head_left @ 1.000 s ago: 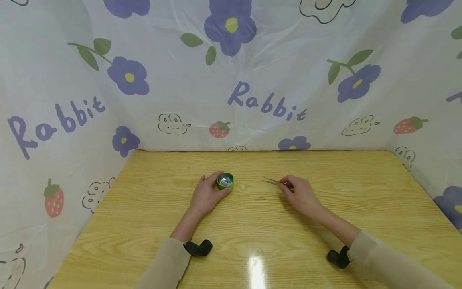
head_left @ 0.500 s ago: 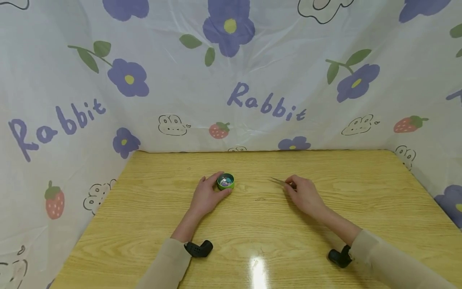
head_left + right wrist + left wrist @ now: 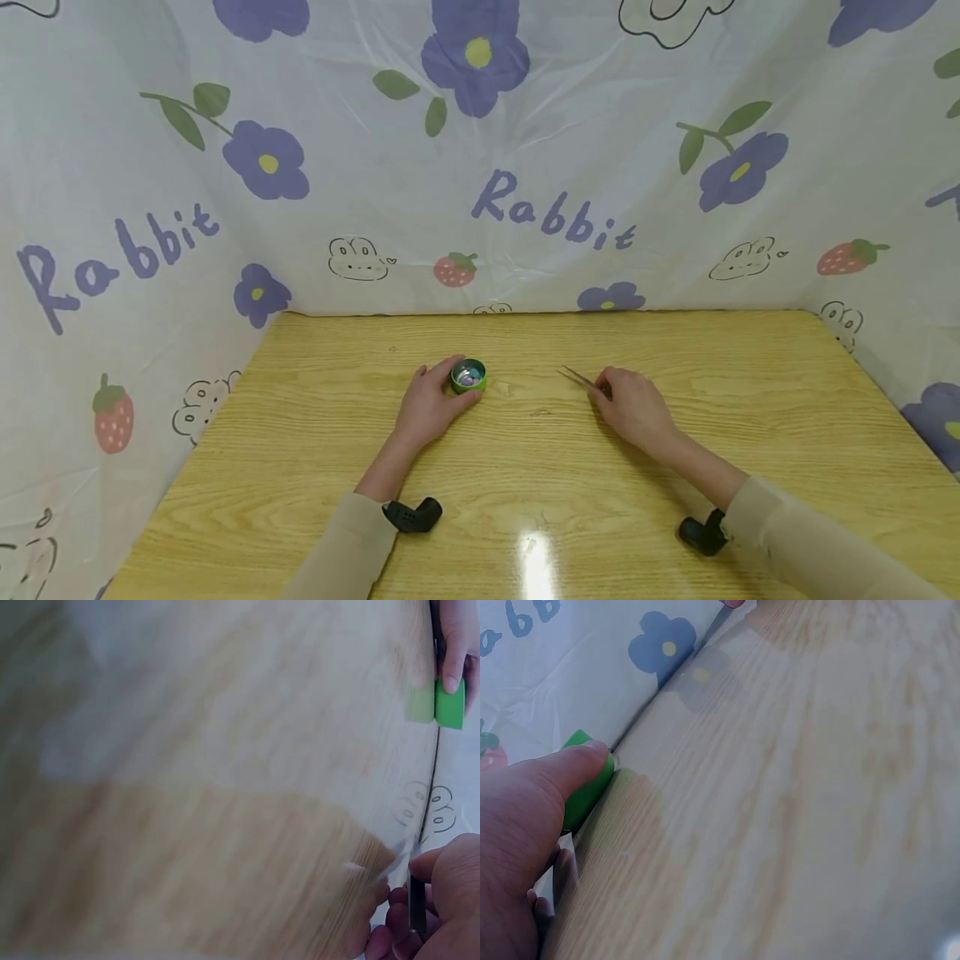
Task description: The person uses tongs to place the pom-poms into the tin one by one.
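A small round green tin (image 3: pixel 468 389) with a silvery inside stands on the table. Tiny purple and teal pieces (image 3: pixel 470 379) lie in it, too small to tell their kind. My left hand (image 3: pixel 429 408) grips the tin from the left, with the thumb on its near side; in the left wrist view the thumb presses on the green wall (image 3: pixel 589 791). To the right, my right hand (image 3: pixel 633 410) pinches a pair of metal tweezers (image 3: pixel 579 378). Their tips point left toward the tin, slightly apart, and nothing shows between them. The tweezers' dark rear end (image 3: pixel 417 904) shows in the right wrist view.
Both hands are over a glossy wood-grain table (image 3: pixel 480 467). Behind it and at its sides hangs a white curtain (image 3: pixel 555 150) printed with flowers, strawberries and rabbits. Each wrist wears a black camera, one on the left (image 3: pixel 414 516) and one on the right (image 3: pixel 702 535).
My right hand has shifted slightly right with the tweezers, away from the tin, and the tweezers now slant more steeply. My left hand and the tin have stayed in place.
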A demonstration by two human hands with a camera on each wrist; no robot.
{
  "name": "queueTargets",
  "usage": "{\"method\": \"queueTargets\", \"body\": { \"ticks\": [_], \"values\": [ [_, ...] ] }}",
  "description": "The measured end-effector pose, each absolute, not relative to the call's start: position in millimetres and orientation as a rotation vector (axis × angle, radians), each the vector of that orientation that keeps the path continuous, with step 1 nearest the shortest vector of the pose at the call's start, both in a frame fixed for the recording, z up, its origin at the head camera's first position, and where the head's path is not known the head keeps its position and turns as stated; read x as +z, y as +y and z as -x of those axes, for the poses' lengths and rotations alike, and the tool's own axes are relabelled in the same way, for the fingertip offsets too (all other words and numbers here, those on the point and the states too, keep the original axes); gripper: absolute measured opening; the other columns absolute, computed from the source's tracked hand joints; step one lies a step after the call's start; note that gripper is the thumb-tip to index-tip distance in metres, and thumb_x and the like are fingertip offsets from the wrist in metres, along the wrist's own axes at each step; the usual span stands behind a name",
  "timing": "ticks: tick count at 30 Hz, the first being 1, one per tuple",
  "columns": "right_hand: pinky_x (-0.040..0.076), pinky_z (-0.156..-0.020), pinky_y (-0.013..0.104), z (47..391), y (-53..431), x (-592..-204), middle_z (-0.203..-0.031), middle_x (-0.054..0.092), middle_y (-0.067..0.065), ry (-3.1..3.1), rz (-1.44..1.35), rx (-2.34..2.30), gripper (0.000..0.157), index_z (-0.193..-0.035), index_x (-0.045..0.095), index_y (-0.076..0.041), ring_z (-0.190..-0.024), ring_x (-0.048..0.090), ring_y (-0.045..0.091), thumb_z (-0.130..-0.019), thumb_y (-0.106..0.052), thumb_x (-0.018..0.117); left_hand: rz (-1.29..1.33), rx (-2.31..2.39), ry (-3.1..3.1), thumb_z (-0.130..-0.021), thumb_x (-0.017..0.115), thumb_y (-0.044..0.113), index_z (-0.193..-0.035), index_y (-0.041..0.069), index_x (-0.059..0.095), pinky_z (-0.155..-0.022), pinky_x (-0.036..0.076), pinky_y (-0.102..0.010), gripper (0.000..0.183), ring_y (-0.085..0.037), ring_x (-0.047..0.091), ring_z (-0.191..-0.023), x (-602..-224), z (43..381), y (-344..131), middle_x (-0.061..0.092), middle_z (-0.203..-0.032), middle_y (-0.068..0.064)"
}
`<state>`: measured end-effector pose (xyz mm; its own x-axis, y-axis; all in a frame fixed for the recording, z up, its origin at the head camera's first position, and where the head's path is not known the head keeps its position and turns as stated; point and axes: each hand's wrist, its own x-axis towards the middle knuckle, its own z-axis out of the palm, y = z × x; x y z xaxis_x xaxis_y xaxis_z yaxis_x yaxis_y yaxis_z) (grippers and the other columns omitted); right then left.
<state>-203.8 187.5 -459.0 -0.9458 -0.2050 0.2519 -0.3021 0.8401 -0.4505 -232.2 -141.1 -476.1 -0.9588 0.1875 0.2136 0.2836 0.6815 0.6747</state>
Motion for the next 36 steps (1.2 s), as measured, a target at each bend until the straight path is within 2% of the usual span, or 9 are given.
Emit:
{"method": "queueTargets", "body": {
  "ticks": [17,29,36],
  "values": [
    [0.051,-0.060,0.037,202.3,188.4,-459.7,-0.083,0.062,0.005,-2.852,-0.411,0.742,0.009,-0.093,0.070,-0.003,-0.069,0.056,0.017,-0.096,-0.011,0.073,0.353,-1.167,-2.778,-0.089,0.083,0.033,-0.148,0.009,0.056,-0.124,0.021,-0.054,0.069,-0.039,0.054,-0.133,-473.3,230.2,-143.8,0.064,-0.138,-0.015],
    [0.053,-0.064,0.038,201.8,190.9,-458.7,-0.086,0.063,0.006,-2.875,-0.417,0.783,0.009,-0.095,0.071,-0.002,-0.073,0.059,0.019,-0.096,-0.011,0.072,0.287,-1.174,-2.819,-0.087,0.084,0.035,-0.152,0.012,0.051,-0.120,0.026,-0.061,0.076,-0.051,0.033,-0.145,-473.4,229.4,-143.5,0.060,-0.141,-0.018],
    [0.056,-0.068,0.041,203.9,192.0,-455.1,-0.089,0.067,0.009,-2.891,-0.412,0.923,0.015,-0.098,0.072,0.002,-0.077,0.063,0.022,-0.097,-0.013,0.071,0.282,-1.170,-2.839,-0.084,0.087,0.031,-0.152,0.009,0.050,-0.120,0.026,-0.060,0.081,-0.050,0.031,-0.145,-475.3,232.0,-147.7,0.058,-0.144,-0.018]
  ]
}}
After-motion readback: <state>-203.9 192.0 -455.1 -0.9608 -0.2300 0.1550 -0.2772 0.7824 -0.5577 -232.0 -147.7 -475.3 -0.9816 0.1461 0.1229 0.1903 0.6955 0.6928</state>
